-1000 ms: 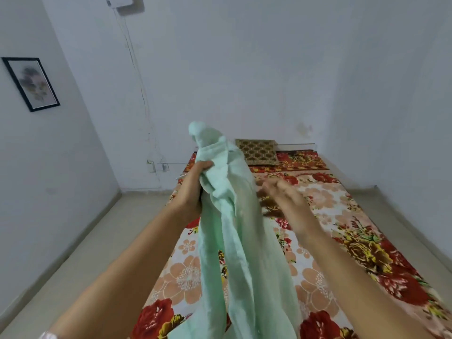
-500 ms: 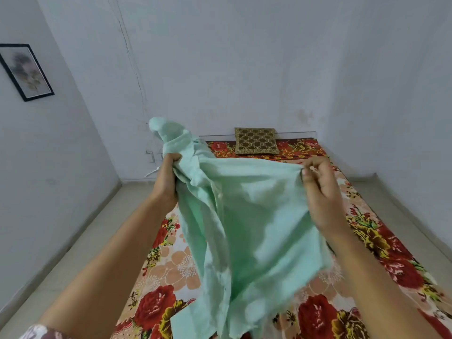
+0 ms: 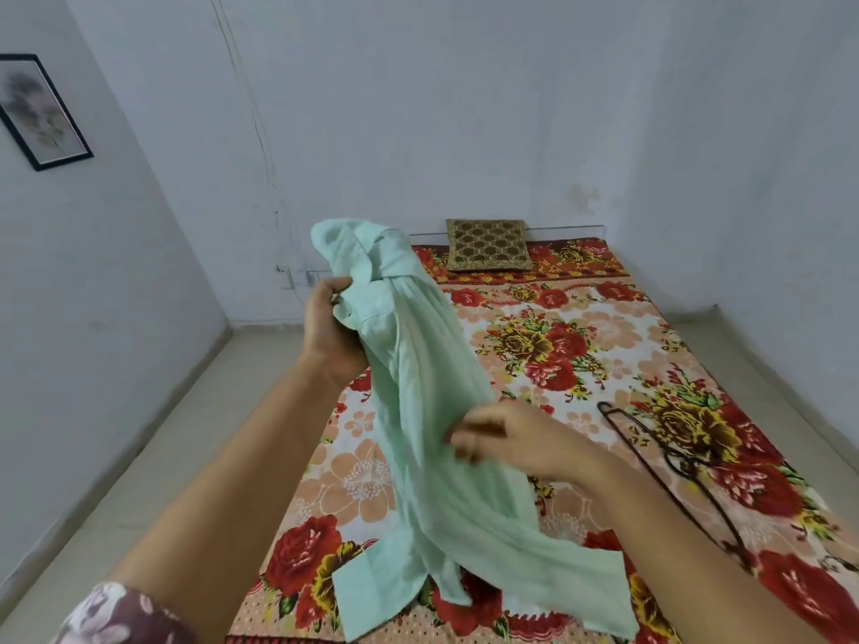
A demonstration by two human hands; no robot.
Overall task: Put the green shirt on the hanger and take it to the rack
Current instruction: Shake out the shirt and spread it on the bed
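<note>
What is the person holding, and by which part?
The left hand grips the green shirt near its collar; the right hand is at its middle, grip unclear from blur.

right hand (image 3: 506, 439): blurred, grip unclear | left hand (image 3: 332, 332): fingertips hidden in shirt (image 3: 418, 388) | hanger (image 3: 625, 432): partly behind forearm (image 3: 674, 532) | picture (image 3: 39, 111): cut by left edge

left hand (image 3: 332, 330) gripping hanging green shirt (image 3: 418, 388), dark hanger (image 3: 671, 476) lying on floral bed (image 3: 581, 327)

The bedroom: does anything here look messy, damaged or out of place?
Nothing looks damaged. The green shirt hangs bunched and twisted from the left hand, its tail resting on the bed, where the dark hanger lies bare. The back wall shows a faint stain.
</note>
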